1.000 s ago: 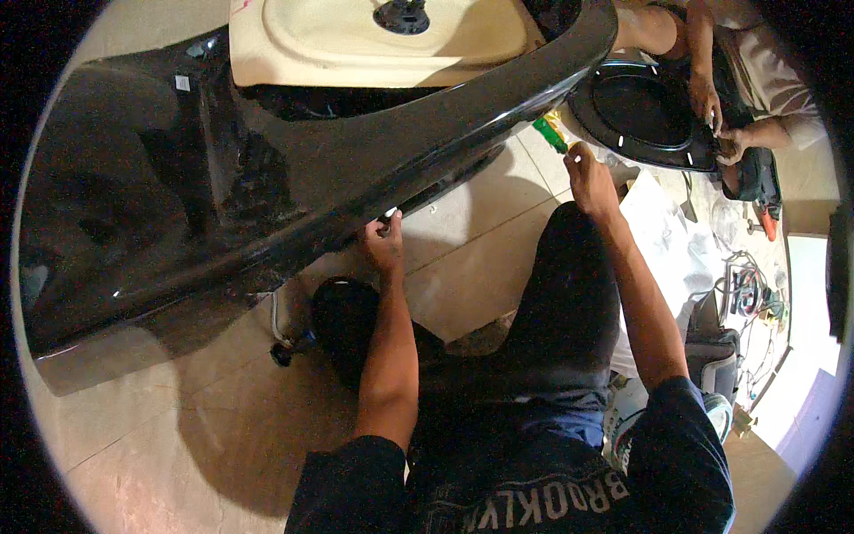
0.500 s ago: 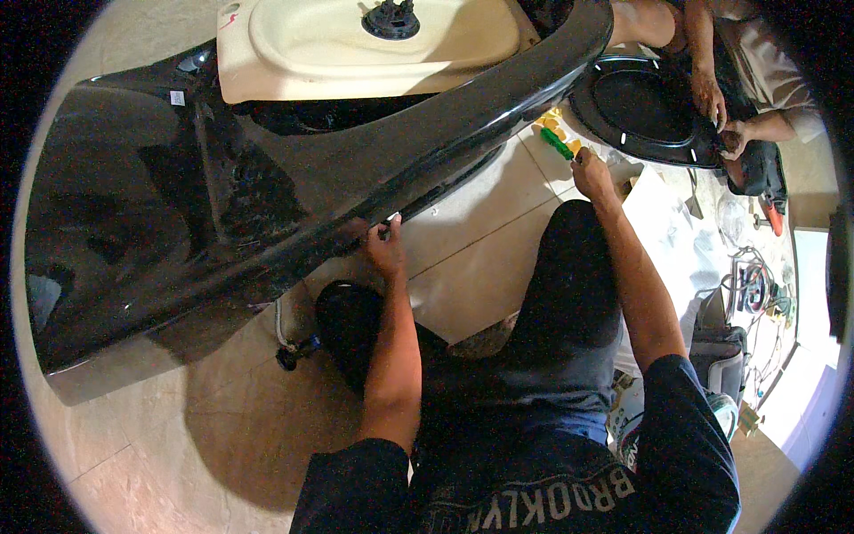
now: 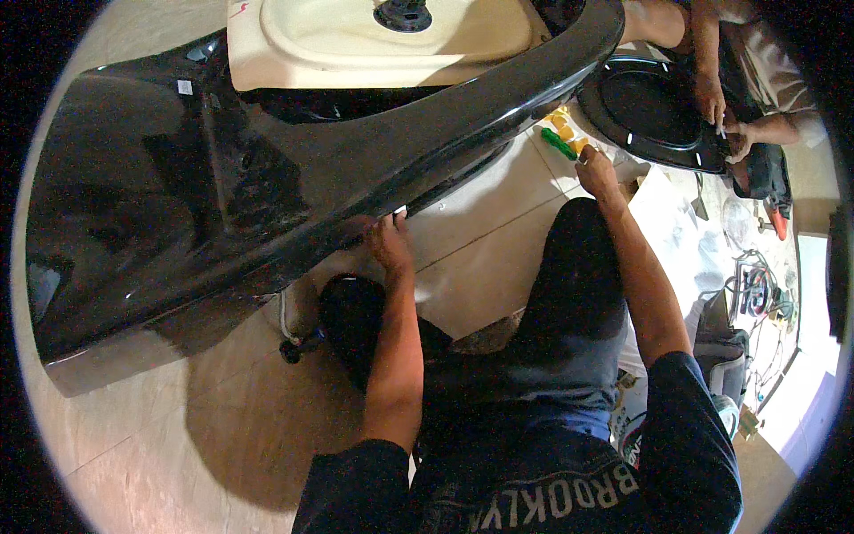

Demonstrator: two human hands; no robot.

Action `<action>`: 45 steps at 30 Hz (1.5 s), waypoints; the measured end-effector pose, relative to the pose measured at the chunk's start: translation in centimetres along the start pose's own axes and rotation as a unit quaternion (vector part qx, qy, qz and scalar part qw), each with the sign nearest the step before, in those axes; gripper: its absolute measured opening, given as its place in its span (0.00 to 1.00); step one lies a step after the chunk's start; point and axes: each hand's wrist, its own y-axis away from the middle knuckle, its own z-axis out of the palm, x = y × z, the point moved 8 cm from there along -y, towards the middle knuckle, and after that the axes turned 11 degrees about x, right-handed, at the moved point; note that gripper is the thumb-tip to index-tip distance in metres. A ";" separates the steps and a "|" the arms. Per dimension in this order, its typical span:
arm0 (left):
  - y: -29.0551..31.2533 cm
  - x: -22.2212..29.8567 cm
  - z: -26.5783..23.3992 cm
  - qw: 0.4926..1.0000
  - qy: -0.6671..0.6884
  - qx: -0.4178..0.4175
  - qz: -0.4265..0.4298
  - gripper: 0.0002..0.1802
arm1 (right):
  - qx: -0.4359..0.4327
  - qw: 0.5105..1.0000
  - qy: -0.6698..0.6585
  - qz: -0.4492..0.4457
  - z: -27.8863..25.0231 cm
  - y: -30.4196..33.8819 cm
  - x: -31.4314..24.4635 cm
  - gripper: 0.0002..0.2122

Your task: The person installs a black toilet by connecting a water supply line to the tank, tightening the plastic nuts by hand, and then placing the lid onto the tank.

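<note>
A large glossy black ceramic body [image 3: 294,205], which looks like a toilet, stretches across the left and middle. My left hand [image 3: 390,245] is at its near lower edge, fingers curled round a small white piece [image 3: 400,209] that touches or nearly touches that edge. Farther right, past my knee, my right hand [image 3: 598,171] is closed low over the floor. A green tool [image 3: 559,142] extends from beside its fingertips; the grip itself is partly hidden. Yellow pieces [image 3: 560,117] lie just behind the tool.
A cream lid-like part [image 3: 258,62] with a black fitting [image 3: 403,14] rests on the black body. Another person's hands [image 3: 712,102] work at a black toilet seat [image 3: 596,111], far right. White plastic sheeting [image 3: 663,240], hoses [image 3: 756,285] and a bag [image 3: 725,356] lie along the right.
My head view has shifted slightly, so the black body appears a little higher and to the right. The other person's hands have moved slightly at the seat. Both my hands stay in nearly the same places.
</note>
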 end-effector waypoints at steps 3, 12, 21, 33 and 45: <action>-0.5 -0.3 -0.5 0.999 0.053 0.009 0.013 0.15 | 0.005 1.000 0.007 0.018 0.3 -0.2 -0.2 0.10; -1.8 2.6 -1.5 0.999 -0.013 -0.041 -0.016 0.17 | -0.042 0.998 0.009 0.046 1.7 -0.3 1.8 0.10; -1.8 1.8 -2.2 0.999 0.001 0.031 -0.045 0.18 | -0.025 0.997 0.049 0.045 2.2 -0.5 1.6 0.10; -2.8 0.8 2.4 0.966 -0.193 -0.167 -0.050 0.23 | -0.021 0.999 0.031 0.031 2.8 -0.6 0.8 0.09; -1.9 1.8 2.3 0.952 -0.218 -0.210 -0.049 0.30 | -0.106 0.987 0.035 0.118 0.8 0.5 -1.4 0.13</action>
